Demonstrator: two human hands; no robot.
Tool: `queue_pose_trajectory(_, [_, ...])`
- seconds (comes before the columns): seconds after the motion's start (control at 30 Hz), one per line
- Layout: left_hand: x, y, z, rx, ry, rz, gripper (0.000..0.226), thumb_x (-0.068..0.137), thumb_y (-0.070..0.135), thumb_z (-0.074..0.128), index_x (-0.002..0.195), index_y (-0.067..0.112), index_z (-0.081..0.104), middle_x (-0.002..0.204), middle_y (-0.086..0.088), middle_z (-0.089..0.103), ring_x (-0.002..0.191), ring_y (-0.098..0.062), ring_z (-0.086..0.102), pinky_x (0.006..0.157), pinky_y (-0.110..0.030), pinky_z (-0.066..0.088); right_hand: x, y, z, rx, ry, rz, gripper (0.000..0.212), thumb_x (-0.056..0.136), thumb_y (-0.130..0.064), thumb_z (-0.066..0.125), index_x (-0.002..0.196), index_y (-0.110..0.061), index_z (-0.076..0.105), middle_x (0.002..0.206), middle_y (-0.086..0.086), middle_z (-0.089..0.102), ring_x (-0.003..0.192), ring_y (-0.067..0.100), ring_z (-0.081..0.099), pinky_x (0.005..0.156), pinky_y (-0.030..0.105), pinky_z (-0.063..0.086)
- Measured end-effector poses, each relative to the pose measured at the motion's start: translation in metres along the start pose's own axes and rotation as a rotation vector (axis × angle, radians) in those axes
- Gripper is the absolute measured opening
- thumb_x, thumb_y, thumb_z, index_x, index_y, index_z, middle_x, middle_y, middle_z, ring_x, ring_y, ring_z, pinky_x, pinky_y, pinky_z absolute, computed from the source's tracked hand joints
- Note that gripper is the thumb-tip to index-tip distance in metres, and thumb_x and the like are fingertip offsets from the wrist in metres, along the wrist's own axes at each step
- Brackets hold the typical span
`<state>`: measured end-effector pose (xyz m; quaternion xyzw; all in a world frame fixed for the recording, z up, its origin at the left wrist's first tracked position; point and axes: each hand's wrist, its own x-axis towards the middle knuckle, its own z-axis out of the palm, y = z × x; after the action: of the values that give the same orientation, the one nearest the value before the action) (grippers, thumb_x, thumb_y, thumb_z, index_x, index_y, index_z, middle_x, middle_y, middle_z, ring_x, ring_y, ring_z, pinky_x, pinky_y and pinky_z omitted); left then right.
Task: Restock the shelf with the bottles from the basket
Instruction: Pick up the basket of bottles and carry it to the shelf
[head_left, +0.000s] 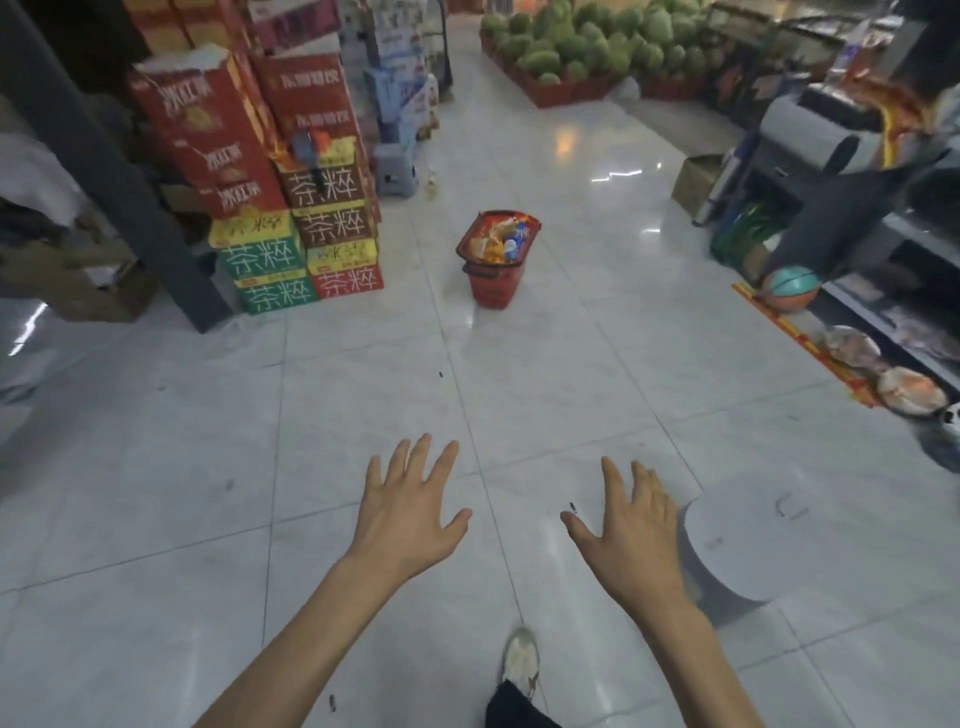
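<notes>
From the head view, a red plastic basket (493, 288) stands on the pale tiled floor (363, 415) in the middle of the aisle. It is heaped above its rim with packed goods (500, 240) in yellow, orange, and blue and white. They are too blurred to tell which of them are bottles.

To the left of the basket is a tall stack of drink cartons (306, 228): red ones on top, then brown, yellow and green ones below. A small grey stool (396, 170) sits just behind the stack. At the far end of the aisle, a heap of green fruit (587, 44) lies in red crates. On the right, a low shelf (878, 332) runs along the floor with wrapped goods on it, and a teal and orange ball (790, 288) rests at its near end.

Both arms reach forward, low in the picture, palms down over the floor. The left hand (410, 514) is spread wide with straight fingers and holds nothing. The right hand (626, 525) is likewise spread and holds nothing, and a pale round object (748, 540) lies just beside it on the right. The basket stands well apart from both hands, ahead of them and roughly in line with the gap between them. A light shoe (521, 660) shows on the floor beneath the arms.
</notes>
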<state>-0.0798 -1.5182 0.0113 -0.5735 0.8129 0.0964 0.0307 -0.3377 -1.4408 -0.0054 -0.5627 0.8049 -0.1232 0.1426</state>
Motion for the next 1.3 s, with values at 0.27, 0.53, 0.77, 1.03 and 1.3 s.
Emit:
queue_pose_trajectory(0.27, [0.208,0.007,-0.073,0.004,0.089,-0.011,0.087,0.094,0.071,0.036,0.166,0.034,0.003,0.174,-0.005,0.006,0.160,-0.029,0.006,0.128,-0.054,0.007,0.221,-0.021,-0.050,-0.030,0.061,-0.078,0.087,0.094,-0.061,0.055,0.160,-0.018,0.020,0.165,0.022,0.018,0.154,0.041,0.009,0.125,0.053,0.011])
queue_pose_trajectory(0.53, [0.402,-0.014,-0.103,-0.005,0.155,-0.030,0.088,0.091,0.072,0.033,0.166,0.033,0.009,0.173,-0.006,0.012,0.159,-0.030,0.012,0.127,-0.056,0.013,0.429,-0.047,-0.067,-0.130,0.050,-0.163,0.085,0.095,-0.061,0.053,0.161,-0.019,0.019,0.166,0.021,0.014,0.155,0.040,0.006,0.125,0.053,0.010])
queue_pose_trajectory(0.77, [0.589,-0.043,-0.127,-0.038,0.114,-0.050,0.087,0.095,0.071,0.037,0.166,0.032,0.005,0.174,-0.007,0.007,0.160,-0.030,0.006,0.128,-0.055,0.010,0.614,-0.071,-0.085,-0.219,0.043,-0.167,0.086,0.095,-0.062,0.052,0.162,-0.020,0.019,0.167,0.021,0.015,0.155,0.040,0.006,0.126,0.053,0.010])
queue_pose_trajectory(1.03, [0.775,-0.042,-0.157,-0.003,0.053,-0.032,0.088,0.095,0.072,0.037,0.165,0.031,0.005,0.173,-0.008,0.008,0.160,-0.032,0.004,0.126,-0.060,0.011,0.804,-0.072,-0.101,-0.299,-0.010,-0.202,0.087,0.096,-0.068,0.041,0.162,-0.021,0.011,0.168,0.019,0.010,0.156,0.037,0.002,0.126,0.050,0.007])
queue_pose_trajectory(1.3, [0.960,-0.002,-0.151,0.038,-0.014,-0.060,0.088,0.094,0.072,0.037,0.165,0.032,0.005,0.173,-0.008,0.010,0.159,-0.032,0.007,0.126,-0.059,0.012,0.996,-0.026,-0.096,-0.287,-0.100,-0.250,0.087,0.096,-0.066,0.043,0.163,-0.021,0.009,0.168,0.019,0.009,0.156,0.038,0.000,0.126,0.051,0.006])
